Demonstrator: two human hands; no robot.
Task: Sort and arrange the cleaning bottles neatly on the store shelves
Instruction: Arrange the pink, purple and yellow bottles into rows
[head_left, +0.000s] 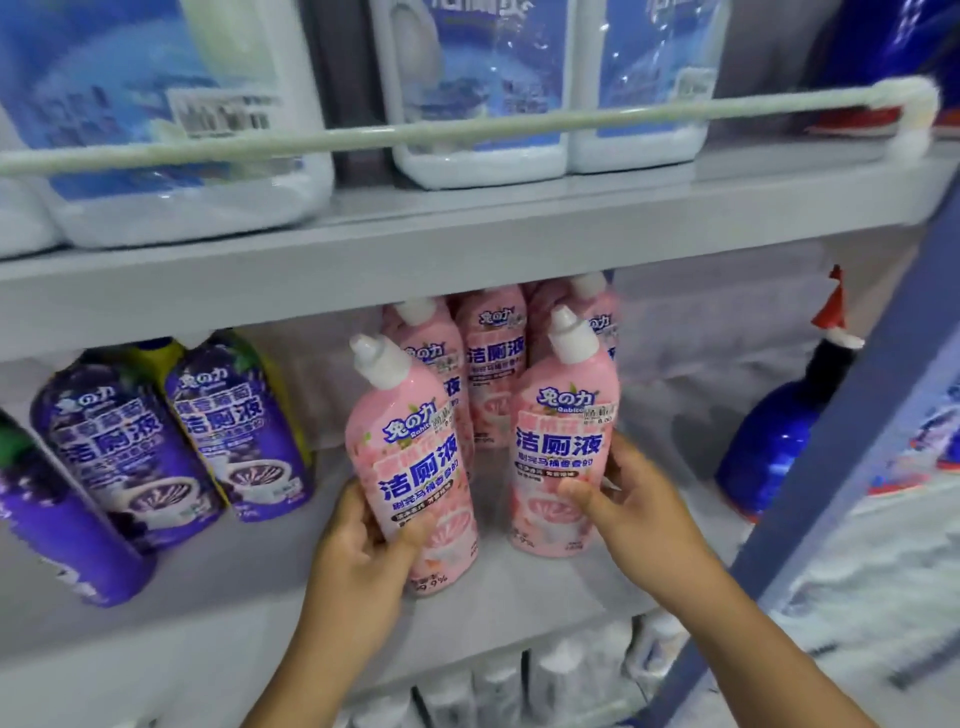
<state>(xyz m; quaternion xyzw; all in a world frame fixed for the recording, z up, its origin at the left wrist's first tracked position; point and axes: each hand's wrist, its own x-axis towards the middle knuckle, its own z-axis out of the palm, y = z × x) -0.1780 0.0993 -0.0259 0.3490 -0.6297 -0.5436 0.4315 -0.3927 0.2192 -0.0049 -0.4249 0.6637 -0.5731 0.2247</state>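
Note:
Two pink toilet-cleaner bottles with white caps stand at the front of the middle shelf (519, 603). My left hand (363, 545) grips the left pink bottle (410, 452) low on its body, and that bottle leans left. My right hand (634, 509) grips the right pink bottle (566, 447) around its lower label, thumb across the front. Several more pink bottles (493, 358) stand behind these two. Purple bottles of the same brand (228, 431) stand in a row to the left.
Big white jugs with blue labels (478, 88) fill the upper shelf behind a pale rail (467, 127). A blue spray bottle with a red nozzle (774, 441) stands at the right of the middle shelf beside a blue upright post (831, 493). White bottles (519, 691) sit on the shelf below.

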